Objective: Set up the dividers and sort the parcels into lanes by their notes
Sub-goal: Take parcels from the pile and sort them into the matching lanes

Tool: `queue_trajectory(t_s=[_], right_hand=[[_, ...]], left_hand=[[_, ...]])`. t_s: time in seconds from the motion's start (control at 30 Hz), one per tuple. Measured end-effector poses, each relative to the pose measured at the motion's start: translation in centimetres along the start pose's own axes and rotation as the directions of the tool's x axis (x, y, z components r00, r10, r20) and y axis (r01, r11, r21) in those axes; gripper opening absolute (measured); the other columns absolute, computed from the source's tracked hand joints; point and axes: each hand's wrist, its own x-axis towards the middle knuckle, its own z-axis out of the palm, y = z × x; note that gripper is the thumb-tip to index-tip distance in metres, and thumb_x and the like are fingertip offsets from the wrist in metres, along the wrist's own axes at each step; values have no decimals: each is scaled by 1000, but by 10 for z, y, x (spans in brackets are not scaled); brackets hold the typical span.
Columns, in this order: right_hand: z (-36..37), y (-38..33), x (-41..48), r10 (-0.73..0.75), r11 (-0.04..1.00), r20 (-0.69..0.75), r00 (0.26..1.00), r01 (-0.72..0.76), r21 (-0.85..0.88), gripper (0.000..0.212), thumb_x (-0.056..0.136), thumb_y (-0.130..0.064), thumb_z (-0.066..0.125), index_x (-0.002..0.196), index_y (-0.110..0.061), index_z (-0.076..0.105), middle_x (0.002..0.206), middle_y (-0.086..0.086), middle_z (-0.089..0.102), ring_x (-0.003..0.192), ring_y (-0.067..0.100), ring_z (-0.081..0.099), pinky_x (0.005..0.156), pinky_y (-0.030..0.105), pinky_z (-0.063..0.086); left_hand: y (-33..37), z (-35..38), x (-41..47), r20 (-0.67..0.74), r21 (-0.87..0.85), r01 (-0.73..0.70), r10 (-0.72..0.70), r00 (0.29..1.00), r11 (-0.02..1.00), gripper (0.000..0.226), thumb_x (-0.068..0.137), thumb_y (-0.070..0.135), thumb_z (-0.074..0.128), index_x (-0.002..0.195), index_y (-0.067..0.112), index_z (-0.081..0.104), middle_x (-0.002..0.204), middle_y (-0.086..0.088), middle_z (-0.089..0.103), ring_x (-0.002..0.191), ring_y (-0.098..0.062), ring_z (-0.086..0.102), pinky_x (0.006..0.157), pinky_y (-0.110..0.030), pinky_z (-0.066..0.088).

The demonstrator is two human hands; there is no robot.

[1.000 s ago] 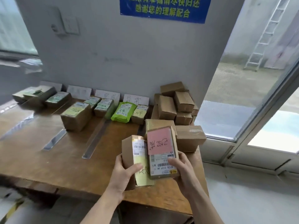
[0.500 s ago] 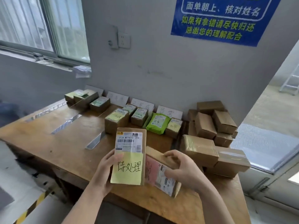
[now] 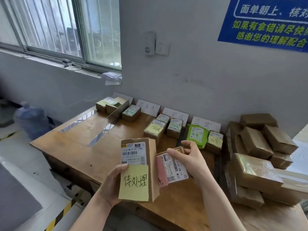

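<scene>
Wooden desk (image 3: 80, 147) set against a grey wall. On its right end is a pile of plain brown parcels (image 3: 256, 165), stacked several deep. Along the wall stand sorted parcels (image 3: 155, 130) in separate groups, each topped with a note, among them one green pouch (image 3: 197, 135). Handwritten paper cards (image 3: 148, 107) lean on the wall behind the groups. Two clear dividers (image 3: 100, 135) lie on the desk's left half, running front to back, apart from each other.

Above the near edge, the left hand (image 3: 110, 185) holds a tall brown parcel (image 3: 150, 164) upright, its fingers (image 3: 122, 166) grasping it from the left side, thumb on the front. Its yellow note (image 3: 134, 182) hangs below the shipping label. The right hand (image 3: 191, 160) grips a second parcel (image 3: 176, 165), tilted and just beside the first, with its fingers (image 3: 186, 144) curled over the far edge. A pink note (image 3: 161, 172) on that parcel is partly hidden.
</scene>
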Motion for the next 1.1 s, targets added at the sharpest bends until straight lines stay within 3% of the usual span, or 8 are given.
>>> queue_trajectory(t_s=[0.1,0.27,0.4,0.53,0.63,0.87,1.0,1.1], right_hand=[[12,-5,12,78,997,47,996,-79,12,95,63,-47,84,141,-26,34,123,7,59,94,22,71,81,41,59],[12,10,24,130,879,29,991,-129,460,104,55,-52,88,142,-21,38,117,15,66,102,28,67,84,42,54],[19,33,33,293,717,0,956,-219,661,82,68,-70,58,128,-15,47,117,18,67,103,31,66,87,48,53],[39,44,50,247,796,74,966,-245,553,64,68,-40,75,125,-18,56,110,11,73,98,31,71,72,42,60],[41,46,78,226,834,39,973,-214,508,63,68,-28,81,124,-23,52,115,10,70,99,31,71,80,46,60],[28,62,167,251,960,-220,943,-212,185,69,89,-20,69,145,-14,29,130,9,59,113,26,62,92,46,56],[39,75,202,294,954,-270,917,-298,25,65,92,-29,62,146,-11,30,138,14,52,117,29,58,93,45,54],[47,85,220,332,927,-281,900,-366,-78,58,98,-29,48,150,-10,29,146,17,37,125,34,47,99,41,44]], left_hand=[[5,-12,2,-22,-27,55,-56,998,998,71,51,34,94,112,7,70,105,-24,70,85,-38,72,63,-44,61],[4,-17,10,-54,-201,44,-56,997,979,72,43,30,97,107,9,74,104,-23,69,83,-39,71,62,-49,60],[-3,-20,35,-103,-341,46,-86,991,939,81,46,31,95,119,15,64,112,-20,66,96,-40,66,75,-56,57],[-2,5,70,-178,-301,49,-107,978,952,49,64,31,83,108,13,70,101,-20,70,83,-37,71,62,-48,60],[2,13,98,-276,-244,43,-112,955,969,38,81,35,57,113,14,64,96,-19,72,76,-32,71,55,-41,59],[18,1,149,-443,-127,38,-90,892,991,39,81,34,64,116,16,62,103,-18,74,82,-32,72,69,-43,59],[25,-4,167,-495,-77,51,-82,865,996,42,80,33,67,120,18,63,109,-17,73,97,-36,69,93,-55,51],[33,-8,184,-490,1,111,-96,866,994,31,88,30,63,116,16,65,106,-15,74,94,-34,72,84,-50,55]])
